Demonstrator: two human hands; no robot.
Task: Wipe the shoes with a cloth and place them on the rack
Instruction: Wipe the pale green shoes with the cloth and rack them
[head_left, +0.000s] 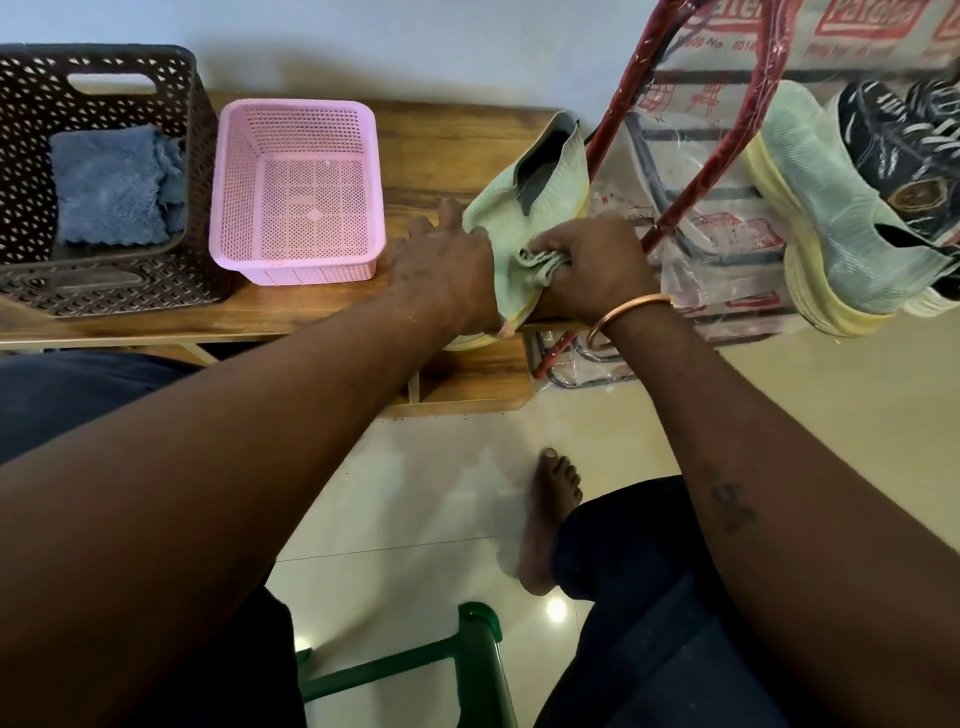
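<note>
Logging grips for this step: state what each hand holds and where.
The left hand holds the green shoe along its forefoot side; the right hand grips a bunched cloth pressed on the shoe.

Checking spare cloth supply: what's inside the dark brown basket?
In the brown basket, a folded blue cloth lies on the floor, with a crumpled blue cloth at its right. Anything beneath them is covered.
</note>
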